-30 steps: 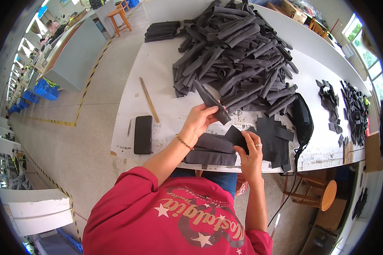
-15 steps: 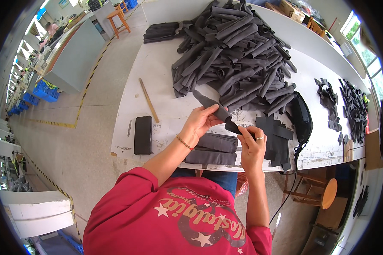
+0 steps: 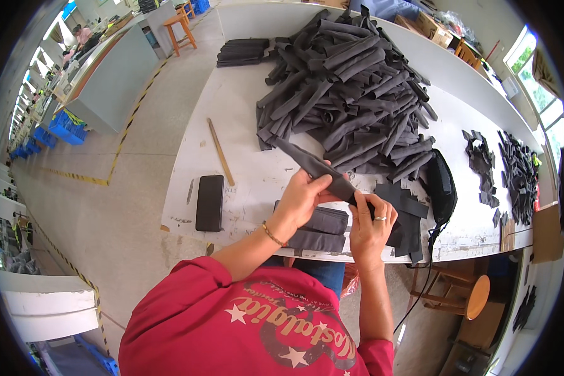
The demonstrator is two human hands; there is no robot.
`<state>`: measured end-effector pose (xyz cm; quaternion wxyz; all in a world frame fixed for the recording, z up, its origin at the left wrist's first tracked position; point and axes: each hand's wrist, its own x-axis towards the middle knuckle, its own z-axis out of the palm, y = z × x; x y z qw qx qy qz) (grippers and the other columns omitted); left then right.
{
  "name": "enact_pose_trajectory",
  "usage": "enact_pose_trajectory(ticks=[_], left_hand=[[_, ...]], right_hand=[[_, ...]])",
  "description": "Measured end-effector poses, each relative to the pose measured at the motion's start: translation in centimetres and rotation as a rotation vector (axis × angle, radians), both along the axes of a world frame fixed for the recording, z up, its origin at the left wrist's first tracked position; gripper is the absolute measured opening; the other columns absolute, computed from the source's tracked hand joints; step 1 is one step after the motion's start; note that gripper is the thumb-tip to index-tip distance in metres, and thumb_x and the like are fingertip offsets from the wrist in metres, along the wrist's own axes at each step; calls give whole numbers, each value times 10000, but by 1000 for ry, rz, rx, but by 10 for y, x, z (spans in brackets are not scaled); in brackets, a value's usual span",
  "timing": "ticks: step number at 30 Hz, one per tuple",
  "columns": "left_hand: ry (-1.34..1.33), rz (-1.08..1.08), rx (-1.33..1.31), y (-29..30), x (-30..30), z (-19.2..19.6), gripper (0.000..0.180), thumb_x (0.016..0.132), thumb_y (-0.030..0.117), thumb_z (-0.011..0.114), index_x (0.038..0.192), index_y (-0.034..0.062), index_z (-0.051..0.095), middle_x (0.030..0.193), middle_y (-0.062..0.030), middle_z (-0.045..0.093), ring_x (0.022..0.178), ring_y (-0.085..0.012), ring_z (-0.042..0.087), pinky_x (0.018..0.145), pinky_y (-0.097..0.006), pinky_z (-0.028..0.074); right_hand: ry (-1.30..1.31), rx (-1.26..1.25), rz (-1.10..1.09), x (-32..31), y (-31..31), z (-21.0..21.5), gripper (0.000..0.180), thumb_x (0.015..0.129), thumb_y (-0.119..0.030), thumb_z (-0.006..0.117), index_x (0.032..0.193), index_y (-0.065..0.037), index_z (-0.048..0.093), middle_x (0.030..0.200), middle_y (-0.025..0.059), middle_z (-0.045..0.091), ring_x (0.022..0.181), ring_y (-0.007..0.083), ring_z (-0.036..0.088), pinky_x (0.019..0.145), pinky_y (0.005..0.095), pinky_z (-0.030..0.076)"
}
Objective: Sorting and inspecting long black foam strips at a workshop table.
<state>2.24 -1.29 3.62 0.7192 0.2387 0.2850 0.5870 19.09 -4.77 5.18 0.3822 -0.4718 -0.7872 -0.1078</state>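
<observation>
My left grip (image 3: 304, 199) and right grip (image 3: 371, 224) clamp the strip (image 3: 313, 165); should either slacken, it could slip onto the stack (image 3: 328, 220) at six o'clock.

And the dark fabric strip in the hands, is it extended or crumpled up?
Extended: the dark fabric strip runs slantwise from beyond the left hand to the right hand, whose fingers hide that end.

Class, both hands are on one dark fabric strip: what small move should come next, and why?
Probably a gentle smoothing of the end by the right hand, with the left hand steadying the dark fabric strip. The left hand grips it partway along, while the right hand's fingers are already at its lower end.
</observation>
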Motion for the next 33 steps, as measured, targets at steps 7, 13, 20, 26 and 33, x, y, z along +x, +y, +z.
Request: enact_pose_trajectory(ticks=[7, 13, 20, 26, 33], left_hand=[[-64, 37, 214, -10, 8, 13, 383, 957, 120, 574, 1305, 27, 445, 1130, -183, 641, 1127, -268, 604, 961, -402, 497], [-26, -33, 263, -11, 21, -2, 195, 981, 191, 555, 1052, 14, 597, 1001, -139, 685, 1101, -246, 617, 977, -370, 469], [-79, 116, 214, -3, -6, 9, 241, 981, 223, 553, 1069, 6, 609, 1127, -161, 659, 1092, -233, 612, 973, -368, 461], [-186, 27, 111, -14, 19, -11, 250, 976, 244, 563, 1069, 19, 619, 1149, -149, 647, 1066, -241, 620, 939, -372, 485], [-248, 41, 74, -11, 15, -10, 233, 980, 236, 557, 1086, 35, 608, 1088, -131, 671, 1085, -226, 614, 955, -359, 474]], right_hand=[[334, -143, 105, -27, -8, -1, 556, 772, -27, 743, 1294, -39, 551, 1119, 139, 552, 974, 312, 523, 826, 402, 430], [369, -94, 202, -28, -10, -21, 485, 755, 15, 740, 1184, -22, 516, 1147, 197, 581, 1043, 380, 574, 868, 417, 483], [178, -261, 150, -17, -17, -7, 387, 746, -6, 747, 1076, -21, 544, 1080, 193, 578, 943, 378, 582, 797, 450, 484], [197, -229, 264, -26, -1, -7, 310, 751, 1, 734, 998, -14, 548, 1108, 208, 601, 955, 386, 611, 774, 427, 513], [219, -307, 271, -19, 0, -12, 189, 796, -29, 701, 936, -40, 575, 953, 151, 597, 805, 348, 622, 640, 416, 510]])
